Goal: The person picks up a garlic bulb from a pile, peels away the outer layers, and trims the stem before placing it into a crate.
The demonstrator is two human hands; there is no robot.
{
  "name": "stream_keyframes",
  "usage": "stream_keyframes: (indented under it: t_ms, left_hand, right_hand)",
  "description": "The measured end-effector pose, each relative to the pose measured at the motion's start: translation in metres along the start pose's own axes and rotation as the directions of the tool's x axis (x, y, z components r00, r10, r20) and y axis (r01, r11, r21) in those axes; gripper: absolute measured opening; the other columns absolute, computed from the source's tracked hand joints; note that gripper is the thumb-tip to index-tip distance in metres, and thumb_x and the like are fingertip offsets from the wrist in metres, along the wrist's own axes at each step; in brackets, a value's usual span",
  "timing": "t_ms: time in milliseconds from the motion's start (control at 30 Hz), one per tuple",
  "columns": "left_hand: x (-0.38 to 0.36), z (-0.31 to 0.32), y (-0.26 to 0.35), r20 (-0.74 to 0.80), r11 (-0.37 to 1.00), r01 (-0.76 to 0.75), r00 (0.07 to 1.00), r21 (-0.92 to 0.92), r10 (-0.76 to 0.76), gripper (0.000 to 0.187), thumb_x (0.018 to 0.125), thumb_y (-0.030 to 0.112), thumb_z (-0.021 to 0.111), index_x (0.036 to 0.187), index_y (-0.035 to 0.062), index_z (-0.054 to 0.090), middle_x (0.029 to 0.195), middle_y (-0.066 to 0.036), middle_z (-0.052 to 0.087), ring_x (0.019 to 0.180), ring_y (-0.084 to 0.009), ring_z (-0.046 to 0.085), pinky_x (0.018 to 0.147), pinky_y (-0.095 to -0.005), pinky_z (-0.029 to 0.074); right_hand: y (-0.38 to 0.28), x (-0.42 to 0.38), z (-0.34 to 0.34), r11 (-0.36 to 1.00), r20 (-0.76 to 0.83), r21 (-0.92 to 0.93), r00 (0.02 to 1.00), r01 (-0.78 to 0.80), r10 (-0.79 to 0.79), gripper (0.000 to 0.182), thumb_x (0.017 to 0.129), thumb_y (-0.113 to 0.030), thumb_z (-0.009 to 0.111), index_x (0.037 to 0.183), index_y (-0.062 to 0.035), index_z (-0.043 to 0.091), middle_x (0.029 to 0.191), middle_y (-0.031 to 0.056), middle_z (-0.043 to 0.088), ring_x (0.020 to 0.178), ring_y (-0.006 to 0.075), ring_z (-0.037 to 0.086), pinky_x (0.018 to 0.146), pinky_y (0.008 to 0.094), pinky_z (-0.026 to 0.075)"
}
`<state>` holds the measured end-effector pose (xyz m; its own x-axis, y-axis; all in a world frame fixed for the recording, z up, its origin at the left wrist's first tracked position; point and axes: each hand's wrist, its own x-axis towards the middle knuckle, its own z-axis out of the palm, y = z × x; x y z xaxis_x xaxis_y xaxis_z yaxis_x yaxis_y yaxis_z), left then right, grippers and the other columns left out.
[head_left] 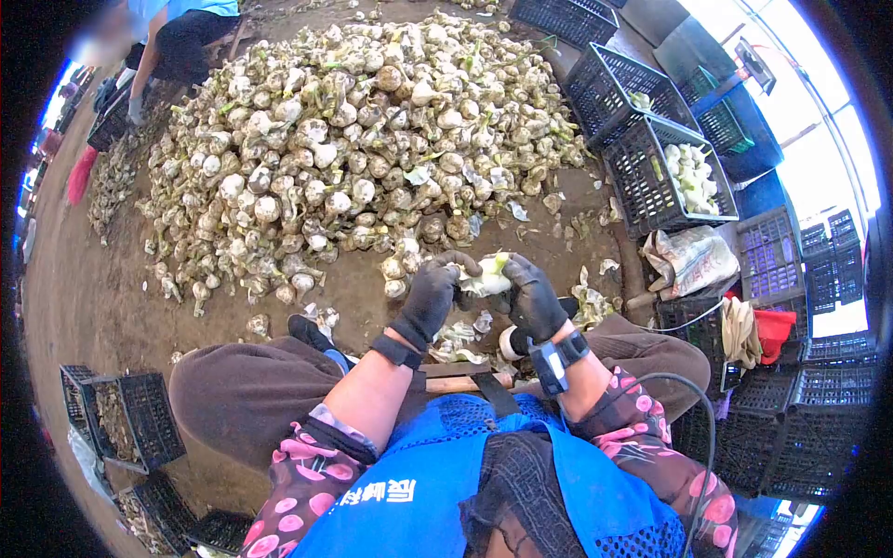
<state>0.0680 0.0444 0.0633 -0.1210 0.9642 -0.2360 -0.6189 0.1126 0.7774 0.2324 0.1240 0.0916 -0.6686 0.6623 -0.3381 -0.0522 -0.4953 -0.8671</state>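
Both my hands wear dark gloves and meet around one white bulb [486, 277] with a pale green end. My left hand [431, 296] grips its left side with closed fingers. On the right side, my right hand [534, 298] pinches the green-tinged end. Just beyond my hands a large pile of dirty, garlic-like bulbs [372, 139] covers the ground. Loose white peelings [456, 342] lie on the soil below the held bulb, between my legs.
A black crate [651, 181] of clean white bulbs stands at the right, with more crates behind it. A crumpled sack [690, 260] lies nearer. Crates [139, 418] stand at lower left. Another person [191, 42] bends at upper left.
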Motion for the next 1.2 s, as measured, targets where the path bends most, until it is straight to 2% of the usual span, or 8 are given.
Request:
stream_keyframes:
  t_ms: [100, 167, 333, 633, 700, 833, 900, 1200]
  left_hand:
    - [0.005, -0.015, -0.016, -0.117, 0.888, -0.012, 0.99, 0.46, 0.074, 0.022, 0.078, 0.009, 0.043, 0.082, 0.0047, 0.064, 0.067, -0.008, 0.062, 0.056, -0.0195, 0.059, 0.054, -0.0326, 0.049]
    - [0.013, -0.043, -0.047, 0.099, 0.1, -0.124, 0.969, 0.987, 0.224, 0.018, 0.08, 0.012, 0.048, 0.085, 0.0053, 0.064, 0.08, -0.015, 0.065, 0.066, -0.0312, 0.063, 0.061, -0.0384, 0.051]
    - [0.006, -0.049, -0.074, 0.304, 0.058, -0.344, 0.887, 0.937, 0.347, 0.044, 0.073, 0.03, 0.066, 0.109, 0.006, 0.059, 0.097, -0.024, 0.062, 0.093, -0.04, 0.059, 0.081, -0.0435, 0.048]
    - [-0.003, -0.005, 0.0, -0.086, 0.454, 0.057, 0.995, 0.889, 0.043, 0.051, 0.084, 0.022, 0.059, 0.129, 0.0044, 0.047, 0.11, -0.017, 0.062, 0.096, -0.0255, 0.062, 0.077, -0.0352, 0.05]
    - [-0.009, 0.013, 0.014, 0.17, 0.975, 0.218, 0.963, -0.03, -0.21, 0.056, 0.085, 0.015, 0.059, 0.136, 0.0065, 0.037, 0.113, -0.007, 0.058, 0.102, -0.0167, 0.058, 0.079, -0.0268, 0.049]
    - [-0.004, 0.014, -0.009, 0.132, 0.97, 0.12, 0.987, -0.211, -0.093, 0.05, 0.085, 0.004, 0.055, 0.132, 0.0066, 0.04, 0.11, -0.004, 0.056, 0.099, -0.0116, 0.056, 0.081, -0.0265, 0.05]
    - [-0.005, 0.019, -0.003, 0.066, 0.999, 0.046, 0.997, 0.006, -0.046, 0.051, 0.083, 0.003, 0.056, 0.131, 0.0056, 0.041, 0.11, -0.005, 0.057, 0.099, -0.013, 0.056, 0.082, -0.0267, 0.049]
    - [-0.011, 0.026, 0.0, -0.012, 0.72, -0.119, 0.985, 0.684, 0.173, 0.052, 0.073, 0.003, 0.064, 0.122, -0.0016, 0.046, 0.106, -0.011, 0.06, 0.097, -0.018, 0.057, 0.083, -0.0303, 0.047]
  right_hand:
    - [-0.012, -0.009, 0.007, 0.995, 0.057, 0.081, 0.997, 0.056, -0.06, 0.03, 0.096, -0.023, 0.044, 0.113, -0.0014, 0.054, 0.103, 0.008, 0.062, 0.086, 0.0134, 0.062, 0.071, 0.0257, 0.052]
    - [-0.017, -0.005, 0.013, 0.977, 0.049, 0.194, 0.994, 0.09, -0.102, 0.029, 0.094, -0.02, 0.047, 0.115, -0.0009, 0.053, 0.103, 0.0087, 0.062, 0.088, 0.0149, 0.062, 0.071, 0.0273, 0.053]
    - [-0.019, 0.002, -0.002, 0.988, -0.051, 0.107, 0.993, 0.111, -0.106, 0.029, 0.09, -0.011, 0.051, 0.118, -0.0015, 0.051, 0.105, 0.0096, 0.06, 0.094, 0.0178, 0.061, 0.075, 0.0289, 0.053]
    - [0.001, 0.009, -0.012, 0.873, -0.024, -0.438, 0.968, 0.216, -0.252, 0.035, 0.086, -0.008, 0.056, 0.12, -0.001, 0.052, 0.11, 0.0081, 0.06, 0.097, 0.0146, 0.057, 0.082, 0.0267, 0.047]
    - [0.001, 0.007, -0.008, 0.898, -0.04, -0.403, 0.977, 0.174, -0.207, 0.035, 0.086, -0.01, 0.057, 0.12, -0.0016, 0.052, 0.112, 0.0081, 0.059, 0.101, 0.0147, 0.056, 0.085, 0.0274, 0.046]
    - [0.002, 0.009, -0.004, 0.905, 0.011, -0.389, 0.983, 0.171, -0.182, 0.036, 0.084, -0.015, 0.061, 0.118, -0.0041, 0.056, 0.116, 0.0099, 0.058, 0.106, 0.0183, 0.055, 0.091, 0.0303, 0.044]
    - [0.001, 0.01, -0.003, 0.301, 0.171, -0.86, 0.788, 0.412, -0.591, 0.028, 0.081, -0.017, 0.064, 0.106, -0.0062, 0.062, 0.109, 0.0126, 0.061, 0.1, 0.0257, 0.059, 0.085, 0.0325, 0.047]
    - [-0.008, 0.008, 0.001, 0.142, 0.236, -0.909, 0.766, 0.391, -0.598, 0.013, 0.077, -0.016, 0.065, 0.082, -0.0049, 0.064, 0.082, 0.0134, 0.063, 0.076, 0.0311, 0.062, 0.068, 0.0375, 0.05]
